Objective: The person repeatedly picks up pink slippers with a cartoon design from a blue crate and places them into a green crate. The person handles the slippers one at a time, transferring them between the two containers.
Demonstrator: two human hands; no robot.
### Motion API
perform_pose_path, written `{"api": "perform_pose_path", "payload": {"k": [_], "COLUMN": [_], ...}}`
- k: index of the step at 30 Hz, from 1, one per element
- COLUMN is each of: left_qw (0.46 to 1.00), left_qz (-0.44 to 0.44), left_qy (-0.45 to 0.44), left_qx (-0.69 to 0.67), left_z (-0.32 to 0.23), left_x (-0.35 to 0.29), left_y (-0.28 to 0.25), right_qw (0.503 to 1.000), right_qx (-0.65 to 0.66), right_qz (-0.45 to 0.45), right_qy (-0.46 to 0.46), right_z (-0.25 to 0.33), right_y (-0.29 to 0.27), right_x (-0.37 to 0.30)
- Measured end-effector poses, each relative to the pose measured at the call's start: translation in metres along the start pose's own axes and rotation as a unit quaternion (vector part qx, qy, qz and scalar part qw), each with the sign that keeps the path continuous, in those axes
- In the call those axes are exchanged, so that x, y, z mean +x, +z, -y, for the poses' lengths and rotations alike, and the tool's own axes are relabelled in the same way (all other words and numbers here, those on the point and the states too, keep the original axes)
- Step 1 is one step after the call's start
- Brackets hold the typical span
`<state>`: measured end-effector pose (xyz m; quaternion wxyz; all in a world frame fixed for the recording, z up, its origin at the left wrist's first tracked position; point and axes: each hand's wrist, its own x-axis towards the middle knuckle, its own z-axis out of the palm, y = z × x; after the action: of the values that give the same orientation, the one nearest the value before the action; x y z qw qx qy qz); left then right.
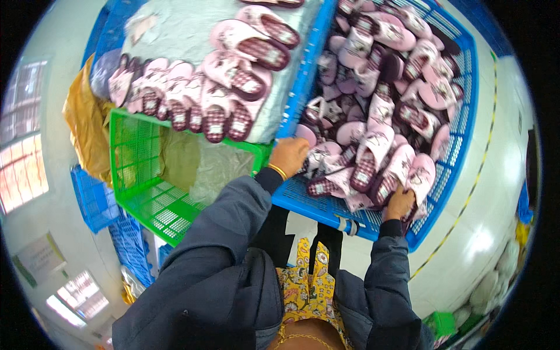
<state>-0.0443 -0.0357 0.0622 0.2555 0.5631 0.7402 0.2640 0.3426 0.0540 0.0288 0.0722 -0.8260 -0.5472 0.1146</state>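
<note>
Pink slippers with checked burgundy insoles fill a large blue basket in a loose heap. At the heap's near right edge, my right hand is closed on a pink slipper; part of that slipper is hidden by the fingers. My left hand is curled at the basket's left rim, close to another pink slipper. What it grips, if anything, cannot be made out. To the left, a row of slippers lies side by side on a surface covered with pale sheeting, with more pairs along its right edge.
A green crate holding clear plastic sheeting stands below the slipper row. Beside it hang yellow-brown wrapping and smaller blue crates. A yellow-and-black line crosses the floor at right. Filled sacks lie at the far right.
</note>
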Motion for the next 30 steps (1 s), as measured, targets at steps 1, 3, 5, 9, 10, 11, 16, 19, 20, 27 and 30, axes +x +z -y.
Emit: {"api": "perform_pose_path", "payload": {"k": [1,3,5,9,10,11,16,19,20,27,30], "left_qw": [0.999,0.996,0.995,0.976,0.965,0.952,0.9,0.835,0.832,0.709,0.722], "left_qz": [0.005,-0.009,0.007,0.021,0.005,-0.011,-0.037,-0.175,-0.266,-0.388,-0.381], "left_qy": [-0.021,-0.034,-0.059,-0.123,-0.155,-0.185,-0.163,-0.241,-0.207,-0.296,-0.353], "left_qx": [-0.045,-0.083,-0.075,-0.18,-0.21,-0.245,-0.403,-0.463,-0.441,-0.51,-0.456], "left_z": [-0.005,-0.003,-0.017,-0.026,-0.035,-0.042,-0.055,-0.032,-0.024,0.076,0.098], "left_x": [-0.011,-0.037,-0.058,-0.086,-0.089,-0.092,-0.086,-0.085,-0.09,-0.167,-0.228], "left_y": [-0.014,-0.022,-0.028,-0.044,-0.053,-0.063,-0.112,-0.131,-0.149,-0.175,-0.149], "right_qw": [1.0,0.999,0.993,0.988,0.982,0.974,0.912,0.861,0.84,0.686,0.607], "right_qx": [-0.013,-0.015,0.104,0.13,0.149,0.165,0.287,0.375,0.389,0.281,0.281], "right_qz": [-0.005,-0.031,-0.04,-0.028,-0.033,-0.041,0.041,0.232,0.238,0.231,0.229], "right_qy": [-0.01,-0.027,-0.033,-0.078,-0.112,-0.148,-0.29,-0.252,-0.294,-0.63,-0.707], "right_z": [0.011,0.023,0.018,0.065,0.077,0.09,0.223,0.312,0.347,0.566,0.647], "right_y": [-0.001,-0.006,-0.013,-0.067,-0.076,-0.084,-0.102,-0.089,-0.089,-0.036,-0.008], "right_x": [-0.002,-0.003,0.002,-0.025,-0.037,-0.049,-0.136,-0.188,-0.207,-0.278,-0.317]}}
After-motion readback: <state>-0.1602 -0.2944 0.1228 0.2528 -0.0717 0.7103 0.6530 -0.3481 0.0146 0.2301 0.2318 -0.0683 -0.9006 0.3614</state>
